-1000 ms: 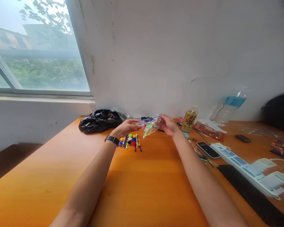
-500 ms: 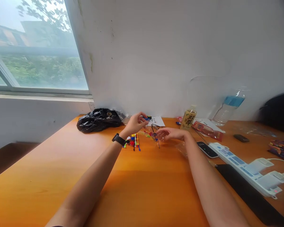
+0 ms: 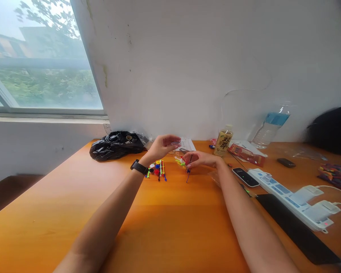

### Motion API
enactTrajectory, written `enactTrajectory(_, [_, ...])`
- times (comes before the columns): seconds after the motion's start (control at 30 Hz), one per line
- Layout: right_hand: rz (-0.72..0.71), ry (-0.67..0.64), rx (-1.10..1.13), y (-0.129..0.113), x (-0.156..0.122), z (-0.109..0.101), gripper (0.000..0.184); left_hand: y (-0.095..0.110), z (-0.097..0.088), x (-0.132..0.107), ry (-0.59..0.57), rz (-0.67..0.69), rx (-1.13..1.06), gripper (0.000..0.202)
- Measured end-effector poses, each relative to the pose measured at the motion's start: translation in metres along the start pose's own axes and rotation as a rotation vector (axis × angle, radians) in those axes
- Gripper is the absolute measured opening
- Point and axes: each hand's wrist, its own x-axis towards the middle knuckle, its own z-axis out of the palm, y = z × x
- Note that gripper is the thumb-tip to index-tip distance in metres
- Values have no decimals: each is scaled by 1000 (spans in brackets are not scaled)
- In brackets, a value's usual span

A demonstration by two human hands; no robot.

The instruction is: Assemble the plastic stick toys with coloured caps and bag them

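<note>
The left hand point(image 3: 161, 148), wearing a black wristband point(image 3: 139, 167), was raised behind the small coloured pieces point(image 3: 157, 169) on the bench point(image 3: 170, 227); a dip of that wrist could have knocked them out of their cluster. Its fingers were half curled beside something clear, but whether they gripped it could not be told. Between the hands lay yellow-green pieces point(image 3: 180, 161), apparently in or near clear film, which might have snagged and scattered them if pulled. The right hand point(image 3: 201, 158) bent over a thin dark-blue stick point(image 3: 188, 176), tilted steeply with its tip low; its fingers were curled around the upper part, though whether they were clamped on it could not be made out. A loose hold could have let the slim stick slip or roll. As for the room, a window point(image 3: 53, 76) stood at the left, then a black plastic bag point(image 3: 113, 146) on the glossy orange wood, against a stained pale wall point(image 3: 170, 68). Rightward came a yellow-labelled bottle point(image 3: 223, 142), a red packet point(image 3: 246, 153), a blue-labelled bottle point(image 3: 269, 127) and a white power strip point(image 3: 290, 201) with plugs.
</note>
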Motion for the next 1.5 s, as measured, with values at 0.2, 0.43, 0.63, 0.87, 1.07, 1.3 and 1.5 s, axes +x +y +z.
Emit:
enactTrajectory(0.2, [82, 6, -106, 9, 1, -11, 64, -21, -27, 10, 457, 42, -19, 35])
enactTrajectory(0.43, [199, 70, -350, 14, 6, -23, 72, -74, -75, 0, 405, -388, 473, 70])
enactTrajectory(0.63, [81, 243, -555, 5, 29, -7, 48, -79, -76, -5, 348, -440, 795, 79])
enactTrajectory(0.87, [66, 102, -694, -8, 52, 40, 24, -42, -68, -2, 163, -251, 960, 52])
enactTrajectory(1.07, [150, 141, -672, -28, 34, 28, 24, -20, -65, -3, -151, -145, 677, 33])
enactTrajectory(1.3, [-276, 566, -74, -48, 40, 42, 47, -15, -42, 0, -166, -54, 485, 35])
enactTrajectory(1.5, [-256, 535, 363, -47, 58, 63, 51, -21, -28, 2, -62, 2, 360, 30])
